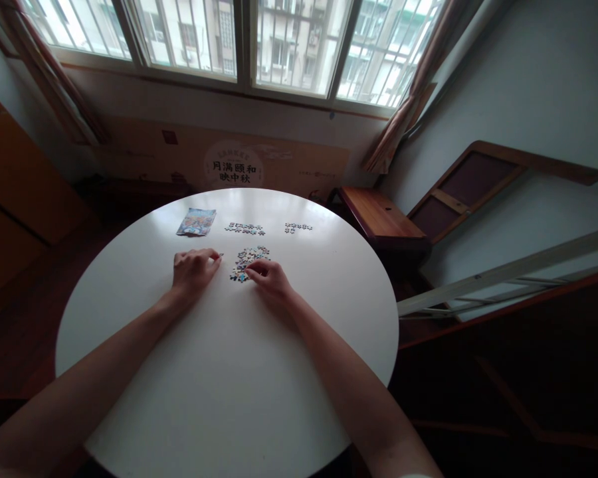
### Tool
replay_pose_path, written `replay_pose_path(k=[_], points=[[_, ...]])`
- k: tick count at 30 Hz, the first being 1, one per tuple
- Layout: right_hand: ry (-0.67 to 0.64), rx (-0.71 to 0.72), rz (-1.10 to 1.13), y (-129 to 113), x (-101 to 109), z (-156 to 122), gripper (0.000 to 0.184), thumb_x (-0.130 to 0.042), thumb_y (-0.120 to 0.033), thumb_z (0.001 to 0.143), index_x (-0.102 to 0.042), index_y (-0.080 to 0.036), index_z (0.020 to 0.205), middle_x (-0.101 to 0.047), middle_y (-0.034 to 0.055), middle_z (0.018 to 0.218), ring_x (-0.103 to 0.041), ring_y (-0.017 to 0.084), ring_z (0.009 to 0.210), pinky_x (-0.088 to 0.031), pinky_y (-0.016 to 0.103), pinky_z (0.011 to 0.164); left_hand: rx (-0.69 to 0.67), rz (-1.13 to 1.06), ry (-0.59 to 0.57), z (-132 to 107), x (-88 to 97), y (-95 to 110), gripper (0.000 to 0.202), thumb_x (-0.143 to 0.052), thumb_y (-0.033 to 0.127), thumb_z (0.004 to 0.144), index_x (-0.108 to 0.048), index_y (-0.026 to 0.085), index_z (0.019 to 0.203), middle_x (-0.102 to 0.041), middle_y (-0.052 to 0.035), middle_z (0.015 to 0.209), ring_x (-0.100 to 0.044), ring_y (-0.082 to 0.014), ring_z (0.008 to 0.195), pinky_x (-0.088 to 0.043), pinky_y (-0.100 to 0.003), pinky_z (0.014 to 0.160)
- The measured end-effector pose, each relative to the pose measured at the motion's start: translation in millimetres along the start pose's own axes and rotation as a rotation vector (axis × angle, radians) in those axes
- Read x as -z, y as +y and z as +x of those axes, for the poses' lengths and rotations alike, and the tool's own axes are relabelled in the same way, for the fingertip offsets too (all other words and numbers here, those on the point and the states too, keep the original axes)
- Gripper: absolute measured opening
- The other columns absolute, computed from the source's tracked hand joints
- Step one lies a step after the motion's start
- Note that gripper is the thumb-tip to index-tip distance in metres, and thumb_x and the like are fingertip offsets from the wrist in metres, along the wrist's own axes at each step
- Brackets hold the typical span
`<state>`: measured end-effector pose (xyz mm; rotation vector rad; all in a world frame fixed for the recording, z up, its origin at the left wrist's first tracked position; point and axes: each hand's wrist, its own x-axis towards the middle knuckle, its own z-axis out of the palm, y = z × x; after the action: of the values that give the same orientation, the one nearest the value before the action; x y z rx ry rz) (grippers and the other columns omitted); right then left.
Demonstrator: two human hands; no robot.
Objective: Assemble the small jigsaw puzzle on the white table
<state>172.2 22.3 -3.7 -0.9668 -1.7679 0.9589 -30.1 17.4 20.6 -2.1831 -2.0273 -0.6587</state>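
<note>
I record both hands resting on the round white table (229, 385). The left hand (193, 269) is curled, its fingertips pinching a small puzzle piece (220, 255). The right hand (272, 279) is curled, fingertips touching the loose piece pile (250, 257) between the hands; whether it grips a piece I cannot tell. Beyond the left hand lies a picture card (196, 222).

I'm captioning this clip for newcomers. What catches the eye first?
A round white table fills the middle. On it the right hand touches a small heap of puzzle pieces, the left hand just beside. Beyond lie a picture card and two short rows of pieces.
</note>
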Motion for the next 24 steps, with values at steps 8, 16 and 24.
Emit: replay_pose_path(k=[8, 16, 24], points=[[0.003, 0.004, -0.007, 0.6, -0.1, 0.3, 0.022, -0.06, -0.033, 0.077, -0.068, -0.013, 0.08, -0.063, 0.0024, 0.069, -0.051, 0.01, 0.06, -0.039, 0.022, 0.057, -0.036, -0.02, 0.006, -0.9, -1.6, -1.2, 0.021, -0.049, 0.034, 0.085, -0.066, 0.022, 0.087, -0.071, -0.0071, 0.091, -0.061, -0.0245, 0.09, -0.03, -0.038, 0.084], [0.002, -0.008, -0.025, -1.3, 0.0, 0.1, 0.022, -0.06, -0.034, 0.077, -0.069, -0.014, 0.08, -0.063, 0.0025, 0.069, -0.052, 0.011, 0.061, -0.04, 0.022, 0.057, -0.062, -0.027, -0.004, -1.7, -2.2, -0.3, 0.02, -0.051, 0.035, 0.084, -0.065, 0.022, 0.084, -0.071, -0.0064, 0.091, -0.061, -0.0248, 0.09, -0.03, -0.038, 0.082], [0.005, 0.009, -0.011, -1.4, 0.6, -0.2, 0.021, -0.06, -0.033, 0.077, -0.068, -0.013, 0.079, -0.063, 0.002, 0.069, -0.052, 0.01, 0.061, -0.04, 0.021, 0.058, -0.067, -0.022, -0.003, -1.6, 0.0, 0.9, 0.021, -0.05, 0.037, 0.084, -0.065, 0.022, 0.083, -0.07, -0.0052, 0.088, -0.062, -0.024, 0.086, -0.033, -0.036, 0.079]])
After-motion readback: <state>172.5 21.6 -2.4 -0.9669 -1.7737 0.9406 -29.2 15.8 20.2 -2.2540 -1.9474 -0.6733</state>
